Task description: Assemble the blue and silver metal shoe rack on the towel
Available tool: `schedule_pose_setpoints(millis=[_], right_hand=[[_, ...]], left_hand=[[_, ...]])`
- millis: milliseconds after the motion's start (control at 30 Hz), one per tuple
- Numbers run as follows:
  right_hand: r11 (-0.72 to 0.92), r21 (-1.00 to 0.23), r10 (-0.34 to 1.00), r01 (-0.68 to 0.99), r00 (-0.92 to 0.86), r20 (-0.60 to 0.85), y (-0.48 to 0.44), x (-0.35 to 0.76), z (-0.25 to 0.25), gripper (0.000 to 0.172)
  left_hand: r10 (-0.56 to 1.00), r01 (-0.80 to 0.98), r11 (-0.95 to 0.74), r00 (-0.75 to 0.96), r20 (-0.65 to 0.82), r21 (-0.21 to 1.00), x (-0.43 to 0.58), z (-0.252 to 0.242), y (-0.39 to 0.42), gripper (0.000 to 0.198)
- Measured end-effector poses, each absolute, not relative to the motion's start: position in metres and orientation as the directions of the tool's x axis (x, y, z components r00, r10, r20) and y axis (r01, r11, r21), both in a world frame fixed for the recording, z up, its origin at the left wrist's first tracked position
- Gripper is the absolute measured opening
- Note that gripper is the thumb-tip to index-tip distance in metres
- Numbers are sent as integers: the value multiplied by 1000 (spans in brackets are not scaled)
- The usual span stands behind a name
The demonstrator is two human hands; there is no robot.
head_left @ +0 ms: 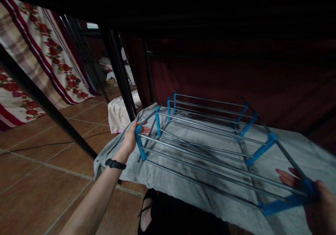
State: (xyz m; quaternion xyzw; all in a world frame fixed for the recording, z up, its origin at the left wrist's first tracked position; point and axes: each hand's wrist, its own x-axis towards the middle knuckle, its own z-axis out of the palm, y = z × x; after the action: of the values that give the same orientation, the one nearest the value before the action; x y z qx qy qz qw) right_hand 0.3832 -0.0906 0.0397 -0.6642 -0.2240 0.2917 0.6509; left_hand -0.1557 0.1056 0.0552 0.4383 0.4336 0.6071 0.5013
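While a red-flowered cream cloth (39, 60) hangs at the far left over the terracotta tile floor (39, 179), a black metal bed post (118, 70) rises beside a pale pink checked cloth (118, 114) lying on the tiles. Just right of it, at the left edge of the bed, the left hand (130, 138), a black wristband (115, 164) on its wrist, is closed around a blue end bracket of the silver metal-rail rack (210, 148). The rack lies nearly flat over the grey fleece blanket (183, 186) that covers the bed; whether it touches the blanket I cannot tell. Its rails all appear seated in the blue plastic brackets, so it looks put together, yet it is lying over, not standing, and both hands have it. At the near right corner the right hand (315, 200) wraps the opposite blue bracket, fingers curled under the rail.
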Motion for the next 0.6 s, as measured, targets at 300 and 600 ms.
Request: schedule_pose_setpoints(millis=[300, 600], right_hand=[[29, -980, 657, -195, 743, -128, -86, 387, 31, 41], [95, -994, 696, -51, 718, 29, -81, 408, 9, 54]], left_hand=[[987, -208, -92, -149, 62, 974, -153, 55, 108, 64], [986, -269, -107, -156, 67, 957, -154, 56, 105, 75]])
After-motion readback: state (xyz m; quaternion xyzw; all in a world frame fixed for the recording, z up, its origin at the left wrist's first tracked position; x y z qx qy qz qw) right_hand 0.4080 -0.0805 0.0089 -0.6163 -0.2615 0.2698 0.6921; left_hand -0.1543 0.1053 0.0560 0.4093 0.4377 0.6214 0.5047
